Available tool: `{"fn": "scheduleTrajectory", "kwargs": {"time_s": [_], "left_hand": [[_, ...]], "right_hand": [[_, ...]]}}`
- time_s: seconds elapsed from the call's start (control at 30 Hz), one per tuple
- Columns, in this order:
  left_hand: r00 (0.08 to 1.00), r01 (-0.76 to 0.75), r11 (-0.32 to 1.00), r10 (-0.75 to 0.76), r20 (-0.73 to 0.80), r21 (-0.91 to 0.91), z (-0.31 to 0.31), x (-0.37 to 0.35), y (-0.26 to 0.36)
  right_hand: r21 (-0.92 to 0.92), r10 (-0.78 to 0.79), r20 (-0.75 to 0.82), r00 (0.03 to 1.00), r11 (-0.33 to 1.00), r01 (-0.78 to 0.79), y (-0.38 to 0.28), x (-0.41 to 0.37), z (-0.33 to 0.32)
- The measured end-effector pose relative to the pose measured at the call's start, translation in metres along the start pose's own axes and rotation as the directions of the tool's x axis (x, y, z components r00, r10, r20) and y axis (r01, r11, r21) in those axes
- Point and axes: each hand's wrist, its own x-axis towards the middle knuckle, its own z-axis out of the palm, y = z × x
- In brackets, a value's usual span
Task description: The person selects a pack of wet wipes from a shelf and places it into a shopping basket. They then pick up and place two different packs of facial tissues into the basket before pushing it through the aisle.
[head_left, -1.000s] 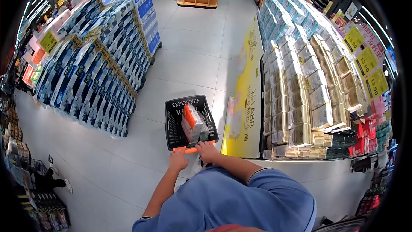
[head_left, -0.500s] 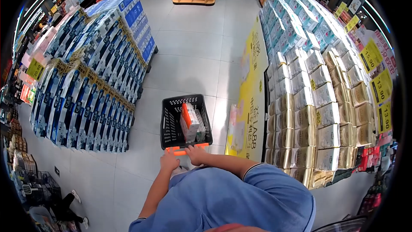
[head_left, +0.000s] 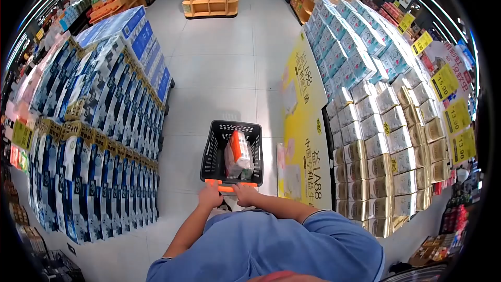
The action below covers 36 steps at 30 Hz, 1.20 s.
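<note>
A black shopping basket [head_left: 205, 154] with perforated sides is on the tiled floor straight ahead of me. Its orange handle [head_left: 226, 188] crosses the near rim. Both my left hand [head_left: 210, 196] and my right hand [head_left: 246, 195] are closed around this handle, side by side, the left one near its left end. In the basket rest an orange-and-white wrapped pack [head_left: 240, 150] and another pack in clear-looking wrap beside it, partly hidden. What these packs contain I cannot make out.
Blue-and-white packs [head_left: 104, 151] are stacked on the left. On the right stand gold and white packs [head_left: 376, 156] and light-blue boxes [head_left: 339, 47], fronted by a yellow printed panel [head_left: 297, 125]. A wooden display stand [head_left: 211, 2] is farther up the tiled aisle.
The basket appears slightly farther right in view, and the wooden stand and side stacks sit lower. A person's legs at lower left have left the view. Both hands stay on the handle.
</note>
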Motion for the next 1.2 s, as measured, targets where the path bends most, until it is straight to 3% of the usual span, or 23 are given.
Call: {"fn": "scheduleTrajectory", "kwargs": {"time_s": [0.13,0.3,0.6,0.67,0.83,0.9,1.07,1.13,1.2], "left_hand": [[0.994,-0.106,0.992,0.105,0.021,0.065,-0.018,0.049,-0.015],[0.981,-0.195,0.976,0.192,0.038,0.099,-0.046,0.101,-0.009],[0.976,-0.199,0.965,0.179,0.126,0.171,-0.097,0.204,0.032],[0.978,-0.174,0.972,0.151,0.146,0.157,-0.100,0.225,0.037],[0.987,-0.136,0.978,0.120,0.104,0.156,-0.121,0.256,0.066],[0.976,-0.116,0.980,0.082,0.201,0.164,-0.138,0.275,0.083],[0.988,-0.095,0.987,0.079,0.129,0.128,-0.140,0.322,0.091],[0.984,-0.031,0.986,0.001,0.180,0.163,-0.159,0.330,0.111],[0.987,-0.050,0.987,0.026,0.156,0.153,-0.164,0.348,0.115]], "right_hand": [[0.026,0.089,-0.144,0.986,0.996,-0.086,0.006,0.029,-0.006],[0.059,0.199,-0.192,0.961,0.980,-0.192,0.009,0.051,-0.042],[-0.032,0.285,-0.322,0.903,0.950,-0.311,0.059,0.095,-0.112],[0.039,0.308,-0.207,0.928,0.951,-0.307,0.076,0.105,-0.130],[0.054,0.175,-0.173,0.969,0.984,-0.168,0.121,0.121,-0.166],[0.036,0.167,-0.081,0.983,0.986,-0.165,0.138,0.125,-0.197],[-0.032,0.102,-0.090,0.991,0.994,-0.105,0.183,0.161,-0.218],[-0.058,0.147,-0.160,0.976,0.986,-0.158,0.190,0.167,-0.228],[-0.044,0.142,-0.130,0.981,0.988,-0.149,0.202,0.174,-0.250]]}}
